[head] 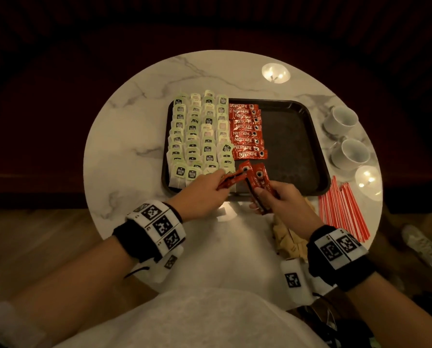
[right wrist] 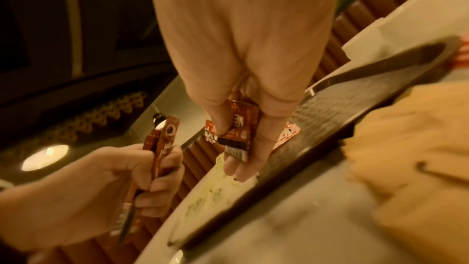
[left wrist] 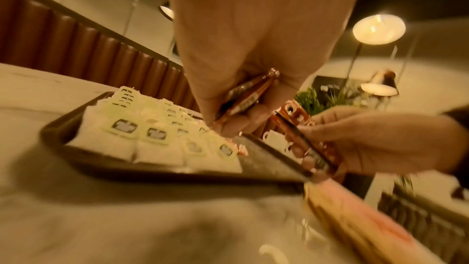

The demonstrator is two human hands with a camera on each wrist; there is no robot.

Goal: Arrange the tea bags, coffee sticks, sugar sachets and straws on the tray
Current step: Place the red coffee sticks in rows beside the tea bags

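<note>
A dark tray [head: 290, 146] lies on the round marble table. Tea bags [head: 200, 136] fill its left part in rows, and red coffee sticks [head: 246, 130] lie stacked in a column beside them. Over the tray's near edge my left hand [head: 220, 179] pinches a couple of coffee sticks [head: 235, 175], seen close in the left wrist view as sticks [left wrist: 243, 97]. Just to its right, my right hand [head: 262, 194] grips a few more coffee sticks [head: 259, 178], shown close as sticks [right wrist: 238, 131]. Red-and-white straws [head: 343, 209] lie on the table right of the tray. Brown sugar sachets [head: 290, 239] sit under my right forearm.
Two white cups [head: 345, 136] on saucers stand at the table's right edge. The right half of the tray is bare. Bright lamp reflections [head: 276, 72] show on the marble. The table edge runs close to my body.
</note>
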